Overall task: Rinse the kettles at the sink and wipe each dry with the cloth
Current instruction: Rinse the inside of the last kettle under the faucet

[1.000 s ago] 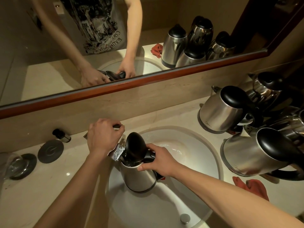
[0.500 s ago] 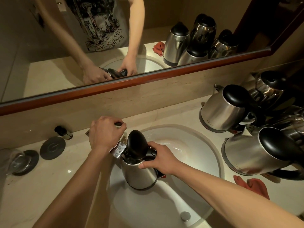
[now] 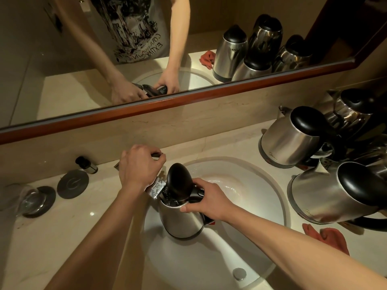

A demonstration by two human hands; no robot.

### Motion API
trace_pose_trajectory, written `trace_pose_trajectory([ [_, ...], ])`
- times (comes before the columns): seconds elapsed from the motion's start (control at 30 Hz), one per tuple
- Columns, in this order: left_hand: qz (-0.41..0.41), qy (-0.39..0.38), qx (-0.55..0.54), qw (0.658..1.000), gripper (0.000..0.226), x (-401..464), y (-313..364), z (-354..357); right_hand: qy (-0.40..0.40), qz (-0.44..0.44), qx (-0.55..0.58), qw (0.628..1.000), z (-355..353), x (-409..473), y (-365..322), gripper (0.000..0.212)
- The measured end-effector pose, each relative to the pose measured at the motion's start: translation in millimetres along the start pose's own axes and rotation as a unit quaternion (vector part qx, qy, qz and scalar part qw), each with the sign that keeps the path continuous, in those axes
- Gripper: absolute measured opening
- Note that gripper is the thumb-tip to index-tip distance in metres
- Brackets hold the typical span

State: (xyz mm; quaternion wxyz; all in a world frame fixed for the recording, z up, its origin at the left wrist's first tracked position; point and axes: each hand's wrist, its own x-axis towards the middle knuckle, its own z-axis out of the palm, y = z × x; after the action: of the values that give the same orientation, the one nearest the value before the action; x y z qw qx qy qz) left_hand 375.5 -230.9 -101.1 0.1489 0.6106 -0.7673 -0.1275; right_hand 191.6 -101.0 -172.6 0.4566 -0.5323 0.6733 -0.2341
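Observation:
A steel kettle [image 3: 180, 221] with its black lid raised stands upright inside the white sink [image 3: 261, 197], under the tap spout [image 3: 157, 186]. My right hand [image 3: 209, 200] grips the kettle's black handle at the top. My left hand [image 3: 140, 166] curls over the tap lever behind the kettle. Water glints inside the kettle's mouth. A red cloth [image 3: 328, 237] lies on the counter to the right of the sink.
Three more steel kettles [image 3: 293, 141] [image 3: 333, 195] [image 3: 351, 114] crowd the counter at the right. Left of the sink are a round grey coaster [image 3: 72, 184], a small dark bottle [image 3: 85, 164] and a glass [image 3: 27, 203]. A mirror runs along the back wall.
Both hands and the kettle stay in the same place; only the camera has shifted slightly.

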Motion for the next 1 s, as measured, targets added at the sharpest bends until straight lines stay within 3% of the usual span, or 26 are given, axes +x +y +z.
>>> trace_pose_trajectory([
  [1.0, -0.007, 0.018, -0.053, 0.998, 0.024, -6.4, 6.2, -10.7, 0.004, 0.007, 0.015, 1.0, 1.9, -1.6, -1.9, 0.085],
])
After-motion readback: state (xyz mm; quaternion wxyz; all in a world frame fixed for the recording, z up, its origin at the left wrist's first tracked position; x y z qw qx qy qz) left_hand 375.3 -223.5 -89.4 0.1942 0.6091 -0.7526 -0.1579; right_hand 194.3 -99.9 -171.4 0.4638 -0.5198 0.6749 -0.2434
